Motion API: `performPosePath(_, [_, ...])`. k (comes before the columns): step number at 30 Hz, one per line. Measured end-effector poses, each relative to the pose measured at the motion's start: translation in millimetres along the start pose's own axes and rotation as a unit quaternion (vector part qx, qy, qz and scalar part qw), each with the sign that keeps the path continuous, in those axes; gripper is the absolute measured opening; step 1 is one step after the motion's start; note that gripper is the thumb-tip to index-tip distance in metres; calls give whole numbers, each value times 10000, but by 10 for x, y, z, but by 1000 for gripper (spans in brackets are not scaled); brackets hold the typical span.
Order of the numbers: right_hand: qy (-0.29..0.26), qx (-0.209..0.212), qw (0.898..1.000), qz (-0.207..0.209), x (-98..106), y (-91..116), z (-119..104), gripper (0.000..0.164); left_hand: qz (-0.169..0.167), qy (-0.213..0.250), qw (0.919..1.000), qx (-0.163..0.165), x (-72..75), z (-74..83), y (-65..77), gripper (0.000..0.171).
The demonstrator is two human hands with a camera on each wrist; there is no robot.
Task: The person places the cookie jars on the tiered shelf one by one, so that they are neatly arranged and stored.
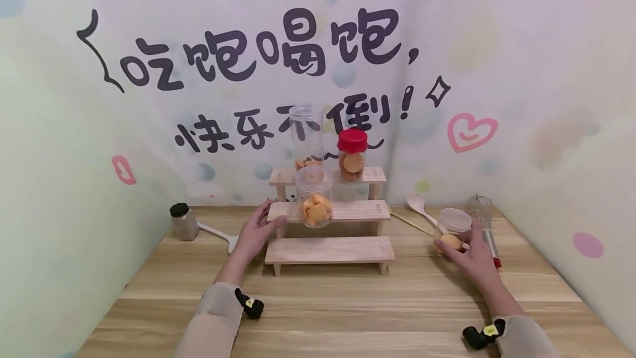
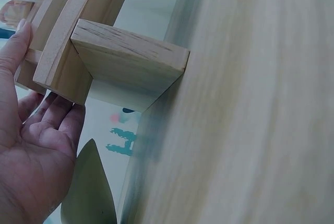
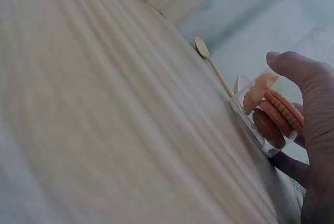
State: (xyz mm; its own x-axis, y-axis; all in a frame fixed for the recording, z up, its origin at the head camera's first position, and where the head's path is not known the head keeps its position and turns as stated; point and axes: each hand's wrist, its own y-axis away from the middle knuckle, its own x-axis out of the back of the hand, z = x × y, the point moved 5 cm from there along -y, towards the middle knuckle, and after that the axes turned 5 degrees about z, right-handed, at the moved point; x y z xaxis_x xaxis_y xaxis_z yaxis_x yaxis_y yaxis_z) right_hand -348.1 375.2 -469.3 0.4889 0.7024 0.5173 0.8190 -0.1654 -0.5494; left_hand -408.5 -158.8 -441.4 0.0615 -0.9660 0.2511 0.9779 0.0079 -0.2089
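Note:
A three-tier wooden display stand [image 1: 330, 250] stands at the back middle of the table. My left hand [image 1: 255, 233] grips the left end of its middle tier, thumb near the top and fingers round the back edge, as the left wrist view shows. On that tier is a clear jar [image 1: 315, 211] of orange crackers. To the right, my right hand [image 1: 476, 258] holds a clear plastic jar [image 3: 257, 128] by its side. Round biscuits [image 3: 282, 110] lie at its bottom. In the right wrist view, the jar's base is at or close to the tabletop; contact is unclear.
The top tier carries a tall clear jar [image 1: 306, 137] and a red-lidded jar [image 1: 352, 159] of biscuits. A black-lidded jar [image 1: 184, 222] and white utensil [image 1: 216, 231] lie left. Behind my right hand are a white spoon [image 1: 417, 203], wooden-handled utensil [image 1: 409, 222] and whisk [image 1: 482, 214].

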Motion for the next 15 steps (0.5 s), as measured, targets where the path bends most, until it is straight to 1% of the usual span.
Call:
performPosePath(9, [175,-206,9996,61,22,-5,-3,95,-6,119,9999,27,4,-9,-11,80])
performPosePath(12, [155,-261,9995,18,20,-7,1,95,-65,192,9997,100,-2,-1,-6,80])
performPosePath(15, [119,-316,9994,-26,18,2,-3,96,-149,229,9994,195,-5,49,22,78])
